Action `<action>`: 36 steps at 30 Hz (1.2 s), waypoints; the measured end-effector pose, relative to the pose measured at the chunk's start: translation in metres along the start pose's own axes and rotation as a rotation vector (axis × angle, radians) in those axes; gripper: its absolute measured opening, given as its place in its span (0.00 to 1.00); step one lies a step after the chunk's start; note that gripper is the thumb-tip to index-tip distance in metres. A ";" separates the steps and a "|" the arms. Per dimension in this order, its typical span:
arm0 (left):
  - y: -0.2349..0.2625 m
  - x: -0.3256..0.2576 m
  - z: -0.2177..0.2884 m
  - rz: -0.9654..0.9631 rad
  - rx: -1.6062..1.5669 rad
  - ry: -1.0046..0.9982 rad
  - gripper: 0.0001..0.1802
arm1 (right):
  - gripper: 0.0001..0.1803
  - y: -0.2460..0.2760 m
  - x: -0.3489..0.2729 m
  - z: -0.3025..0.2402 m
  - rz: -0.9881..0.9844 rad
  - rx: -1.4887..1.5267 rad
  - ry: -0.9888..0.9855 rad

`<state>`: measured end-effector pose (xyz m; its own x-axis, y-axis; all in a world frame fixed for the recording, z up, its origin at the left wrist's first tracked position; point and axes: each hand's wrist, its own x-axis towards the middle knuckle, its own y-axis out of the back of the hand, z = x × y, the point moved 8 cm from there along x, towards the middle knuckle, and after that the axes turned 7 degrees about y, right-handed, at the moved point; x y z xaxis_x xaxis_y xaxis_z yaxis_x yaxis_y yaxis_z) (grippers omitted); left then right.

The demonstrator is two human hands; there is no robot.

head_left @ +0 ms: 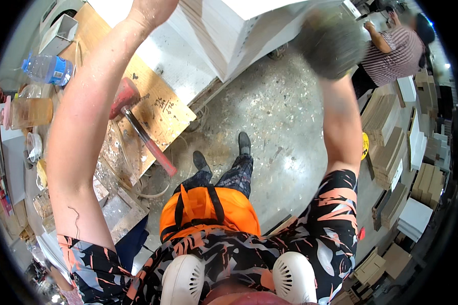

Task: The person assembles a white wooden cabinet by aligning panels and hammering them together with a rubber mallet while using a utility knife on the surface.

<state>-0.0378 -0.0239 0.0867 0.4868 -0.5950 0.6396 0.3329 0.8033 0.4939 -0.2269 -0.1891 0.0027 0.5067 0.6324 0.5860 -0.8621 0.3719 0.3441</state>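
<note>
My left hand [155, 7] reaches to the top edge beside a white box-like cabinet piece [213, 35]; its fingers are cut off by the picture's edge. My right hand [333, 46] is at the cabinet piece's right side. It shows as a dark grey, motion-blurred shape that looks like a gloved hand, and its fingers cannot be made out. Under my left forearm a mallet [124, 96] with a red head and a red grip lies on the wooden board [170, 114], its handle jutting past the board's edge.
Left on the bench are a water bottle [48, 69], a jug of amber liquid [30, 113] and a small white open box [58, 34]. Another person [397, 53] in a striped top stands at the far right. Stacked panels [384, 119] line the right-hand floor.
</note>
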 end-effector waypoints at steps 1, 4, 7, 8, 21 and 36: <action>0.012 -0.003 0.002 0.016 0.025 -0.006 0.18 | 0.16 0.013 0.024 -0.001 0.072 0.055 -0.007; 0.012 -0.005 0.000 0.015 -0.007 -0.010 0.18 | 0.19 0.028 0.054 0.005 0.016 0.168 -0.008; -0.006 0.003 0.000 -0.003 0.065 -0.025 0.18 | 0.13 -0.033 -0.019 0.054 0.002 1.117 -0.486; -0.013 0.004 0.001 -0.022 0.058 -0.032 0.18 | 0.11 -0.053 -0.049 0.052 -0.013 1.422 -0.648; 0.001 -0.002 0.000 0.011 0.075 -0.001 0.17 | 0.09 0.058 0.073 -0.037 -0.243 0.237 0.122; 0.002 0.000 0.002 0.074 0.081 -0.022 0.18 | 0.09 0.039 0.028 -0.142 -0.445 0.750 -0.047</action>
<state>-0.0392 -0.0223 0.0886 0.4899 -0.5349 0.6884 0.2297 0.8410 0.4899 -0.2462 -0.0602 -0.0721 0.8100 0.5002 0.3060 -0.3653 0.0223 0.9306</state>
